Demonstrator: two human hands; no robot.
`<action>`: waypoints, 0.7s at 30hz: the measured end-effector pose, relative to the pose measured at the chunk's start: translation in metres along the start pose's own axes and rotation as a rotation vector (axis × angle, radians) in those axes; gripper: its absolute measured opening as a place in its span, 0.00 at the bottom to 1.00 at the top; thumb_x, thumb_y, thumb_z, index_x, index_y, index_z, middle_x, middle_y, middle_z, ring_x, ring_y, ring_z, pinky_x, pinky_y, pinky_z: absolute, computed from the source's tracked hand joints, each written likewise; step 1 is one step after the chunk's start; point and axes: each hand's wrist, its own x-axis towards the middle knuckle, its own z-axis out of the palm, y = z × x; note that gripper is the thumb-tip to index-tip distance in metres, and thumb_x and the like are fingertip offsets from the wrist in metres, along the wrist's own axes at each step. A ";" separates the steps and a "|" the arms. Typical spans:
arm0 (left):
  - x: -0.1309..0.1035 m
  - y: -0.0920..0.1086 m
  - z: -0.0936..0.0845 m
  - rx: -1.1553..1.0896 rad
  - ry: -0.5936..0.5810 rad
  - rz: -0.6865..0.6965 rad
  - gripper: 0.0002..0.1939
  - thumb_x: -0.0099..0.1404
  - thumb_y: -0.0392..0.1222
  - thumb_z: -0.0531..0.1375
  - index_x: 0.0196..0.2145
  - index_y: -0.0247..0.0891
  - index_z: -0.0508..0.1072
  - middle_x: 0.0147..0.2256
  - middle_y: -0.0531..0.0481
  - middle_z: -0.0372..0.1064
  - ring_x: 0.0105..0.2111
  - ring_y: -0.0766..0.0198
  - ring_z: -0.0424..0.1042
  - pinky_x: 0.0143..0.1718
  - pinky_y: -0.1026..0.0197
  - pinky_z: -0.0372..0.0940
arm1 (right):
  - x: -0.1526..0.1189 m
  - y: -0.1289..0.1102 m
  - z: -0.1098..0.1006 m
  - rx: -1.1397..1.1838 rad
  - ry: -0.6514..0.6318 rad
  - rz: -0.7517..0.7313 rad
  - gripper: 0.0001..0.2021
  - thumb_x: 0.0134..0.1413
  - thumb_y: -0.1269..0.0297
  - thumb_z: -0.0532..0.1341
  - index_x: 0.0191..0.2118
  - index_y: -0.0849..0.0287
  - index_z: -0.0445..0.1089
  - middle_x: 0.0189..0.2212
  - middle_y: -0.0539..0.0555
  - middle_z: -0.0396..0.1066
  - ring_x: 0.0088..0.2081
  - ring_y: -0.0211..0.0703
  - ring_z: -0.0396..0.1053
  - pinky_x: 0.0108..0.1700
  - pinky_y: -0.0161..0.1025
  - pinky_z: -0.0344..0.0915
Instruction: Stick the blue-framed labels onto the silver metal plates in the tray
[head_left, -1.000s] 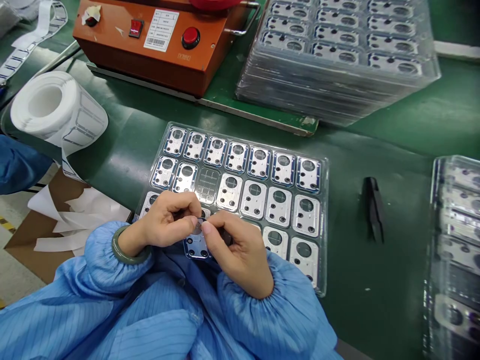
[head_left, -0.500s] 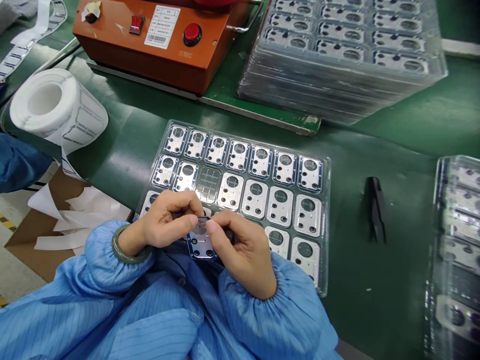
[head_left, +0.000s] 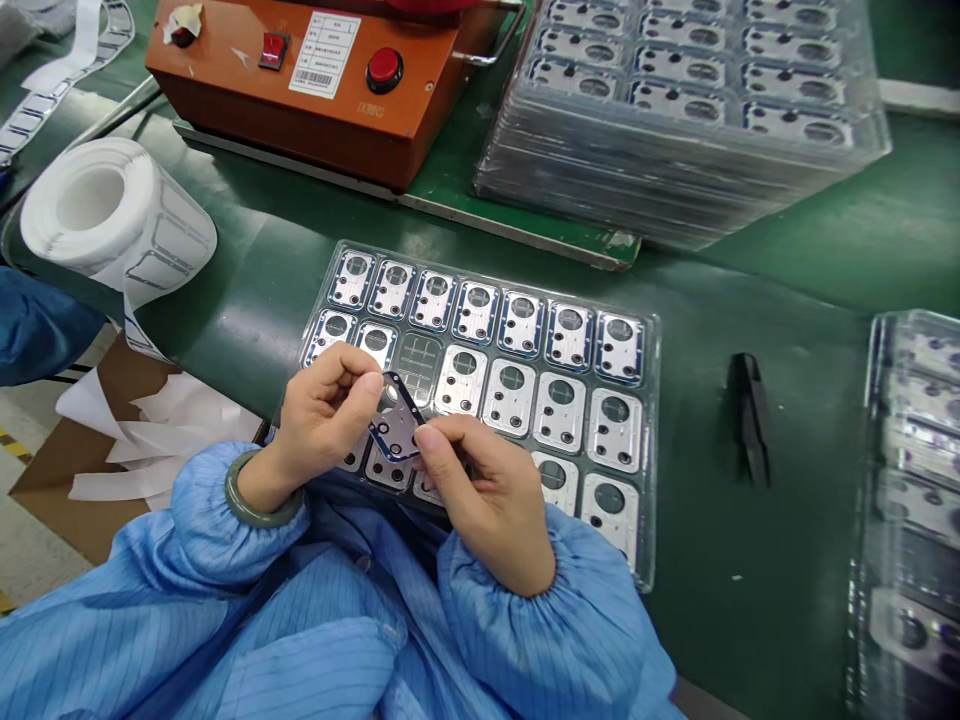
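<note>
A small metal plate [head_left: 396, 428] with a dark blue edging and round holes is held tilted above the clear plastic tray [head_left: 652, 440]. My left hand [head_left: 326, 415] pinches its upper left corner between thumb and finger. At the plate's right side, my right hand [head_left: 487, 490] is closed on the edge, thumb on top. Similar plates lie in the tray's pockets; those in the back row carry blue edging, while several nearer ones on the right are plain silver. One pocket [head_left: 417, 362] in the second row holds no plate. My hands hide part of the front rows.
Black tweezers [head_left: 750, 420] lie right of the tray. Stacked filled trays [head_left: 660, 190] and an orange machine [head_left: 315, 100] stand behind. A label roll [head_left: 120, 215] is at left, above a cardboard box [head_left: 67, 480] with paper strips. Another tray [head_left: 874, 420] sits far right.
The plate has risen slightly and turned from nearly upright to slanted. My left hand has shifted a little left and up, while my right hand stays almost in place.
</note>
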 end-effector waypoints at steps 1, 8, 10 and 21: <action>0.000 0.000 0.000 0.003 0.014 0.017 0.07 0.65 0.38 0.56 0.29 0.37 0.66 0.19 0.58 0.59 0.15 0.76 0.58 0.15 0.72 0.54 | 0.000 0.000 0.000 0.001 0.004 -0.003 0.10 0.60 0.65 0.56 0.28 0.58 0.67 0.22 0.49 0.68 0.23 0.34 0.64 0.25 0.33 0.62; 0.002 0.000 0.001 0.045 0.170 0.032 0.07 0.65 0.39 0.57 0.30 0.37 0.67 0.19 0.58 0.60 0.14 0.76 0.57 0.13 0.72 0.54 | -0.001 -0.001 0.000 0.017 -0.013 0.021 0.08 0.58 0.64 0.57 0.29 0.58 0.68 0.21 0.49 0.67 0.22 0.35 0.64 0.23 0.32 0.61; 0.002 0.000 0.001 0.051 0.161 0.055 0.06 0.65 0.39 0.57 0.29 0.37 0.67 0.20 0.58 0.61 0.14 0.76 0.58 0.14 0.72 0.55 | -0.001 -0.001 0.000 0.016 -0.008 -0.001 0.07 0.57 0.66 0.57 0.29 0.59 0.68 0.21 0.49 0.67 0.22 0.34 0.64 0.23 0.32 0.61; 0.000 -0.003 0.002 0.114 0.154 0.077 0.05 0.65 0.38 0.56 0.31 0.37 0.67 0.21 0.58 0.62 0.16 0.76 0.59 0.16 0.72 0.56 | -0.002 0.000 0.002 0.021 0.035 0.044 0.05 0.56 0.67 0.54 0.31 0.58 0.66 0.23 0.49 0.69 0.22 0.34 0.65 0.23 0.31 0.62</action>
